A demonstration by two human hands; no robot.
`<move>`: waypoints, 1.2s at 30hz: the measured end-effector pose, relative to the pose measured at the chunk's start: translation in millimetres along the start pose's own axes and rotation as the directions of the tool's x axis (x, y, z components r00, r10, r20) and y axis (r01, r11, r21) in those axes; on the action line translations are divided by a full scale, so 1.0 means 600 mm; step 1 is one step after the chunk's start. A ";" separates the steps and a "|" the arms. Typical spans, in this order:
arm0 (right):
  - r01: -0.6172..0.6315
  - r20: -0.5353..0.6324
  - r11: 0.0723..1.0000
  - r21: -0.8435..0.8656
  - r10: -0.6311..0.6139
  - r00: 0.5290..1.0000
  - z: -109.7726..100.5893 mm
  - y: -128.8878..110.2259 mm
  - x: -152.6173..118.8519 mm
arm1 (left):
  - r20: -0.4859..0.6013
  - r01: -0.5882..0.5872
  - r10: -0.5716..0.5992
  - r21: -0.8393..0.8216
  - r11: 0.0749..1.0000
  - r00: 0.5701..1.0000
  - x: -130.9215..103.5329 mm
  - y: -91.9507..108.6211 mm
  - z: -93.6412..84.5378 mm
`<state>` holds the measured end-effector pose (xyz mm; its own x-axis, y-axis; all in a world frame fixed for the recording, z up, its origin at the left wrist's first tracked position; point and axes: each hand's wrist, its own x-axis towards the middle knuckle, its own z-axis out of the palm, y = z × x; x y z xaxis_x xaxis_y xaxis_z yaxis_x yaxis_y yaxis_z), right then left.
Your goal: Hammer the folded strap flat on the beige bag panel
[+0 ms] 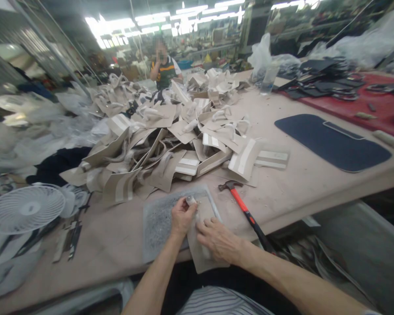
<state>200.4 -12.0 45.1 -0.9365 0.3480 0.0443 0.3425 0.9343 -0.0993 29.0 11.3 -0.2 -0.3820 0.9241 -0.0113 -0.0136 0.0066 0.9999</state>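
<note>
A beige panel [198, 258] lies between my two hands at the table's front edge, its lower end hanging over. My left hand [182, 216] is closed in a pinch at the panel's far end, around a small pale strap end [191, 200]. Curled fingers of my right hand [218, 238] grip the panel's middle and right side. Beneath the far part of the panel is a grey, worn slab [159, 223]. To the right of my hands rests a claw hammer [244, 210] with a red and black handle.
Beyond the slab, a big heap of beige panels with handles [170, 148] covers the table. A white fan [26, 208] stands at left. A dark blue board [331, 142] lies at right, near a red surface [374, 105]. Another person [167, 72] is behind the heap.
</note>
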 end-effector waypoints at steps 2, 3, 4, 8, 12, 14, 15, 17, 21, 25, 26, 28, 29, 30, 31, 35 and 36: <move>-0.055 -0.012 0.997 -0.053 0.054 0.998 -0.005 -0.009 0.018 | -0.136 0.045 -0.062 -0.125 0.991 0.989 0.009 0.022 -0.006; -0.123 -0.026 0.990 -0.075 0.122 0.992 -0.012 -0.009 0.025 | -0.193 0.020 -0.054 -0.175 0.984 0.980 0.013 0.041 -0.012; -0.213 -0.039 0.973 -0.093 0.210 0.977 -0.023 -0.007 0.030 | -0.241 -0.040 -0.012 -0.212 0.977 0.970 0.016 0.065 -0.020; -0.522 -0.016 0.849 -0.079 0.523 0.852 -0.069 0.004 0.038 | -0.311 -0.343 0.277 -0.182 0.922 0.909 0.014 0.157 -0.051; -0.632 0.109 0.761 0.146 0.623 0.775 -0.061 -0.007 0.034 | -0.168 -0.267 0.246 -0.115 0.957 0.955 0.001 0.156 -0.047; -0.666 0.155 0.708 0.234 0.649 0.745 -0.039 -0.021 0.032 | -0.083 -0.138 0.129 -0.114 0.984 0.988 -0.005 0.118 -0.033; -0.684 0.175 0.682 0.259 0.663 0.728 -0.028 -0.029 0.031 | -0.047 -0.080 0.075 -0.118 0.990 0.996 -0.006 0.097 -0.025; -0.712 0.210 0.638 0.295 0.683 0.699 -0.012 -0.043 0.033 | 0.001 0.000 0.000 -0.125 0.992 1.000 -0.008 0.056 -0.011; -0.745 0.265 0.561 0.362 0.704 0.659 -0.006 -0.060 0.039 | 0.042 0.047 -0.043 -0.086 0.995 0.998 -0.008 0.012 -0.002; -0.705 0.222 0.543 0.457 0.697 0.682 -0.008 -0.057 0.033 | 0.084 0.019 -0.018 -0.018 1.000 0.996 -0.005 0.002 -0.009; -0.686 0.184 0.548 0.478 0.701 0.689 -0.008 -0.050 0.027 | 0.095 0.011 -0.010 -0.013 1.000 0.995 -0.005 0.001 -0.010; -0.679 0.095 0.560 0.475 0.734 0.672 -0.008 -0.029 0.008 | 0.109 0.001 0.000 -0.012 1.000 0.994 -0.004 -0.001 -0.013; -0.695 0.045 0.568 0.441 0.759 0.649 -0.008 -0.015 -0.005 | 0.113 -0.002 0.003 -0.011 1.000 0.994 -0.004 -0.002 -0.013; -0.720 -0.006 0.576 0.386 0.782 0.623 -0.007 0.001 -0.020 | 0.114 -0.004 0.005 -0.009 1.000 0.993 -0.004 -0.002 -0.014; -0.752 -0.053 0.580 0.313 0.801 0.596 -0.005 0.018 -0.036 | 0.114 -0.007 0.007 -0.003 1.000 0.993 -0.004 -0.003 -0.014; -0.854 -0.059 0.519 0.031 0.854 0.517 0.008 0.075 -0.099 | 0.114 -0.020 0.015 0.043 0.999 0.993 -0.004 0.000 -0.012; -0.871 -0.019 0.491 0.019 0.871 0.491 0.012 0.086 -0.111 | 0.110 -0.027 0.020 0.055 0.998 0.994 -0.003 0.001 -0.012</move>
<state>279.8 12.4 29.8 -0.1601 0.9861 -0.0456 0.9822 0.1545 -0.1064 23.3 6.7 0.4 -0.2778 0.9606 0.0102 0.0475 0.0032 0.9989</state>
